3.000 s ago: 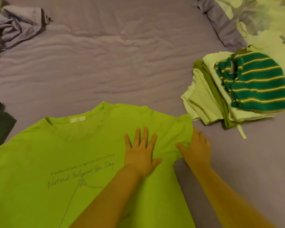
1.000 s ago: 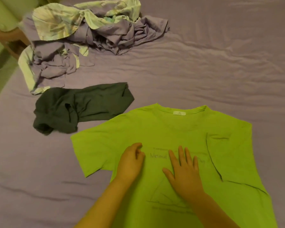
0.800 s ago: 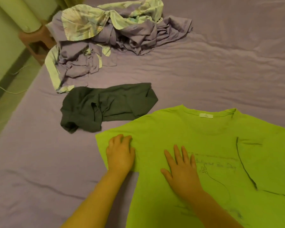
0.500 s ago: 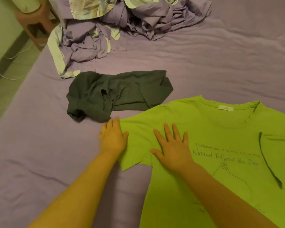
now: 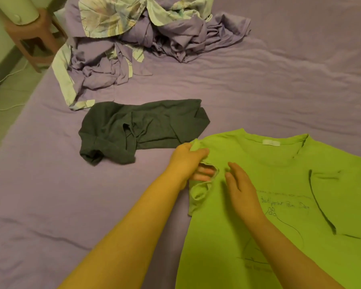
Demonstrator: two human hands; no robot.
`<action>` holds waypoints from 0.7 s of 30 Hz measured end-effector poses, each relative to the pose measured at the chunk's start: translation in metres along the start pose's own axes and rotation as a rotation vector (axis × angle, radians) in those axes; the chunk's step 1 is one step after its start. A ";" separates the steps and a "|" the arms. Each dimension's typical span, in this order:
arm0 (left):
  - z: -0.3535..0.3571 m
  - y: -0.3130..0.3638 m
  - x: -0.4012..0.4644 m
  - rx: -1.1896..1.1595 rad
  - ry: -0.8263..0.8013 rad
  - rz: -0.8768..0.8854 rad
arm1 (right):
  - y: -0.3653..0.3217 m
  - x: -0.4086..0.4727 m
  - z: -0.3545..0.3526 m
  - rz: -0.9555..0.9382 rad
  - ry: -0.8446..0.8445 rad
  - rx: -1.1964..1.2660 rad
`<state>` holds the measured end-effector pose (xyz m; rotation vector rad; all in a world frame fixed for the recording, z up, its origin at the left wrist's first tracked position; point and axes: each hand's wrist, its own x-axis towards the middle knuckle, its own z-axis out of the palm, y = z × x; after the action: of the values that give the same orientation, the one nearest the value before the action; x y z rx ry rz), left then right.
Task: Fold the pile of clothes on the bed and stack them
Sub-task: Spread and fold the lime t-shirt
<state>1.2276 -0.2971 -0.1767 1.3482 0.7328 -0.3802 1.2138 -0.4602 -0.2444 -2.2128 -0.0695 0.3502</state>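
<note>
A lime green T-shirt (image 5: 279, 184) with dark handwriting on the chest lies flat on the purple bed, its right sleeve folded over the body. My left hand (image 5: 188, 161) grips the shirt's left sleeve at the shoulder, bunching and lifting it, and some of its fingers show through the sleeve opening. My right hand (image 5: 242, 188) hovers or rests with straight fingers on the chest just beside it. A crumpled dark grey garment (image 5: 142, 130) lies on the sheet beyond the left hand.
A heap of purple and floral bedding (image 5: 138, 40) sits at the far left of the bed (image 5: 279, 84). A brown stool (image 5: 32, 40) with a pale cylinder on it stands past the bed's left edge, by the floor.
My left hand went from lying flat on the sleeve to gripping and lifting it inward. My right hand slid right onto the chest. The view shifted left from the folded stack.
</note>
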 end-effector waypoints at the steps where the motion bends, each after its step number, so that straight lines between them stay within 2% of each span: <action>1: 0.015 -0.003 0.003 -0.016 -0.080 -0.044 | 0.004 -0.004 -0.006 0.054 0.071 0.061; 3: 0.037 -0.017 0.011 0.088 -0.099 -0.036 | 0.012 -0.011 -0.013 0.162 0.146 0.192; 5: 0.043 -0.041 0.021 0.426 0.021 0.181 | 0.022 -0.019 -0.016 0.207 0.165 0.228; 6: 0.041 -0.054 0.024 0.656 0.071 0.305 | 0.027 -0.022 -0.016 0.194 0.170 0.183; 8: 0.034 -0.080 0.030 1.093 0.047 0.506 | 0.035 -0.028 -0.014 0.109 0.140 0.021; 11: 0.020 -0.118 0.035 1.598 0.002 0.594 | 0.045 -0.042 -0.005 -0.057 -0.096 -0.348; 13: 0.013 -0.131 0.033 1.705 0.064 0.663 | 0.054 -0.052 -0.002 -0.203 -0.170 -0.705; 15: 0.011 -0.136 0.032 1.710 0.083 0.694 | 0.059 -0.057 -0.004 -0.240 -0.203 -0.877; 21: 0.044 -0.152 -0.001 1.596 0.187 0.508 | 0.092 -0.072 -0.024 -0.238 -0.295 -0.897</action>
<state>1.1409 -0.3716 -0.2869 3.0095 0.0618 -0.4206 1.1444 -0.5485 -0.2861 -2.9590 -0.7751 0.5871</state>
